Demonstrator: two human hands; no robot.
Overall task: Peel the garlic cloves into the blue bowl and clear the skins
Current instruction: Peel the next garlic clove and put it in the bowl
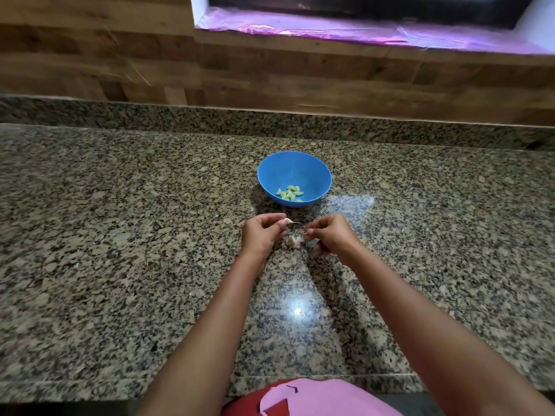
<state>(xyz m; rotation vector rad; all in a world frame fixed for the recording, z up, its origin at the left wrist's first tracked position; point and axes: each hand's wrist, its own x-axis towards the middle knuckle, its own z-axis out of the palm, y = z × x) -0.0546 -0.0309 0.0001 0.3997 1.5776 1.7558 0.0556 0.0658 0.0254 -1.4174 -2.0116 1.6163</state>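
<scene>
A blue bowl (294,163) stands on the speckled granite counter (120,235), with several peeled pale cloves (289,193) lying in its near side. Just in front of the bowl, my left hand (261,234) pinches an unpeeled garlic clove (286,221) between thumb and fingertips. My right hand (329,234) is close beside it, its fingertips pinching a thin strip of skin (301,226) coming off the clove. A small heap of loose skins and garlic remains (293,242) lies on the counter below and between the two hands.
A granite upstand and a wood-panelled wall (150,55) close off the counter's far side. A window sill covered in pink plastic (360,30) is at the upper right. The counter's front edge runs just before my body.
</scene>
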